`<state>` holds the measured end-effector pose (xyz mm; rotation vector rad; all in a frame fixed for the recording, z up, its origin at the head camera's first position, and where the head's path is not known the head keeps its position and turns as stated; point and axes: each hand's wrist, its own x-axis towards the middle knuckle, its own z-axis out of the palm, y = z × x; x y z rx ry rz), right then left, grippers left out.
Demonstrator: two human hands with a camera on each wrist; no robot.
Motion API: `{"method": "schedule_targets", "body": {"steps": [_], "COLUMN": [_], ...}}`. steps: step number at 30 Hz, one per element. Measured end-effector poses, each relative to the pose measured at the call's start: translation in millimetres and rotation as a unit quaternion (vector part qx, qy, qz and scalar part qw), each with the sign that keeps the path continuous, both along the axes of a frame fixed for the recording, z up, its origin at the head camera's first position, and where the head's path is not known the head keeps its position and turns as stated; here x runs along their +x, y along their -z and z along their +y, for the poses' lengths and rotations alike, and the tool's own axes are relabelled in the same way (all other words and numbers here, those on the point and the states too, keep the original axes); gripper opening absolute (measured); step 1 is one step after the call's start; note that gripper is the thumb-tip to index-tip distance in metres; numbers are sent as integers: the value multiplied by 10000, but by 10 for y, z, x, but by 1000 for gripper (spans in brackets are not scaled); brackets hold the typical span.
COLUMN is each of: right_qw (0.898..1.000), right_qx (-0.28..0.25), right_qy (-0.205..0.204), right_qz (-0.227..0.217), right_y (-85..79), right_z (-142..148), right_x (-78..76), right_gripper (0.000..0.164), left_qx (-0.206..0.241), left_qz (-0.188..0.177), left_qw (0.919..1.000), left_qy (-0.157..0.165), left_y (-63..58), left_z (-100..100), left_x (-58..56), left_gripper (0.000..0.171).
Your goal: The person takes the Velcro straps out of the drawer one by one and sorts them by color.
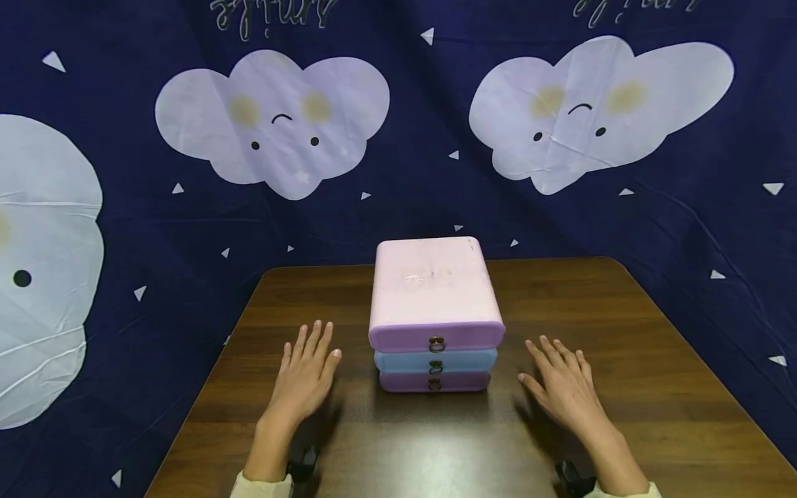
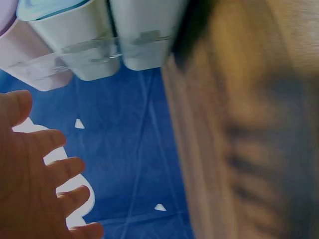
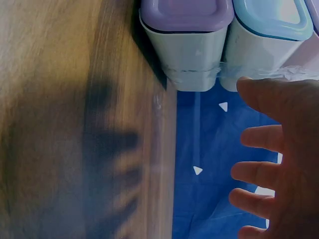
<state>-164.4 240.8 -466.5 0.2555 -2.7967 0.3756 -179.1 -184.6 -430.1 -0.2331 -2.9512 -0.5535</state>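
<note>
A small drawer box (image 1: pixel 434 283) with a pale pink top stands on the table, its three drawer fronts facing me: purple, light blue (image 1: pixel 407 361), purple. Each front carries a small bronze ring pull (image 1: pixel 437 344). My left hand (image 1: pixel 303 380) is to the left of the box, palm down with fingers spread, apart from it. On the other side, my right hand (image 1: pixel 566 389) is held the same way, fingers extended toward the back. Both hands hold nothing. In the wrist views, clear tape (image 2: pixel 84 50) runs along the sides of the box, and the palms (image 3: pixel 299 164) face the table.
The brown wooden table (image 1: pixel 436 443) has rounded far corners. Behind it hangs a dark blue cloth (image 1: pixel 423 173) printed with white clouds and small triangles. Dark wrist straps (image 1: pixel 303 463) sit at both wrists, below cream sleeves.
</note>
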Motion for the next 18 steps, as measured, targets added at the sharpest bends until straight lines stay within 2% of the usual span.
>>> {"method": "schedule_targets", "body": {"steps": [11,18], "right_qw": [9999,9996], "right_qx": [-33,-13], "right_qy": [-3,-17], "right_qz": [161,298], "right_y": [-17,-32], "right_z": [9,4], "right_x": [43,77], "right_gripper": [60,60], "left_qx": [-222,-351], "left_qz": [542,676], "left_qw": [9976,9950], "left_qy": [376,639], "left_y": [-469,-742], "left_z": [145,286], "left_x": [-81,-144], "left_gripper": [58,57]}}
